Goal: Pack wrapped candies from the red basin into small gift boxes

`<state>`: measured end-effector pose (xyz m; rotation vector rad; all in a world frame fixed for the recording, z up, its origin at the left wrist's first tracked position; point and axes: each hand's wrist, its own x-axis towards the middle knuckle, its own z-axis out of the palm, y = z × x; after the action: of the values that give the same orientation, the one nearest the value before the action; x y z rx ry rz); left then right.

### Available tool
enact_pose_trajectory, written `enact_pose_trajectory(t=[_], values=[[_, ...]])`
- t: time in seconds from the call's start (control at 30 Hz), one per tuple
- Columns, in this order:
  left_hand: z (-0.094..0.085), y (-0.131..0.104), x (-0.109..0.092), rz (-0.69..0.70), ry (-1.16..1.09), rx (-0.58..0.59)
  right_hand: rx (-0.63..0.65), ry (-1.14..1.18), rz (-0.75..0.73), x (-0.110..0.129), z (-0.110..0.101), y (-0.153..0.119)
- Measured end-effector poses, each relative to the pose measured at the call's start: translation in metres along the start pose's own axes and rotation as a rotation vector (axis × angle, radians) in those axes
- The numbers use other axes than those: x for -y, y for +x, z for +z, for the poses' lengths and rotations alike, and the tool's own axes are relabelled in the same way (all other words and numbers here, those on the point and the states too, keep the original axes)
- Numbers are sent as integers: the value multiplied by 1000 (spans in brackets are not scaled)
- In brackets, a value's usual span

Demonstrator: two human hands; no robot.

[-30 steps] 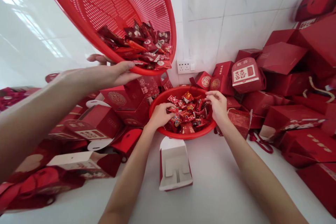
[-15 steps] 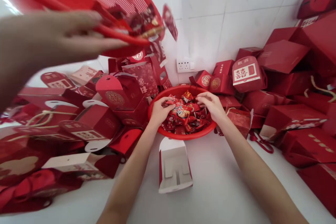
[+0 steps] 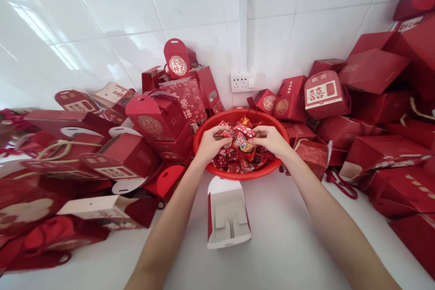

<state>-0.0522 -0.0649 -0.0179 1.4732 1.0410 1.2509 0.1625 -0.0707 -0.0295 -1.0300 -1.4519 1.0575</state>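
A red oval basket holds many red wrapped candies. Over its left side, my left hand pinches a red candy wrapper between thumb and fingers. My right hand reaches over the right side, its fingers closed on the end of a red dotted wrapper. Just in front of the basket lies an opened box with red outer sides and a white inside; neither hand touches it.
Red gift boxes are piled on the left of the white table. More red boxes are stacked at the right. Behind the basket, a wall socket sits on the tiled wall.
Another person's arm and the tilted red basket of candies at the upper left have gone from view. My right hand has moved slightly left and closed on a wrapper.
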Motion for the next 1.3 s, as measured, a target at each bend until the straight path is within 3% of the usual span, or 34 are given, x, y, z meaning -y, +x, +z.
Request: enact_pose_trajectory(t=[0.33,0.53,1.0,1.3], values=[[-4,3,4,153,69,-146,-178,65,-59,2,1,0],[-3,0,2,78,74,-42,-112,3,-58,1,1,0],[0,-4,1,4,32,-17,-95,-51,-45,-1,1,-2],[0,-3,1,-17,131,-115,-146,112,7,-3,1,0]])
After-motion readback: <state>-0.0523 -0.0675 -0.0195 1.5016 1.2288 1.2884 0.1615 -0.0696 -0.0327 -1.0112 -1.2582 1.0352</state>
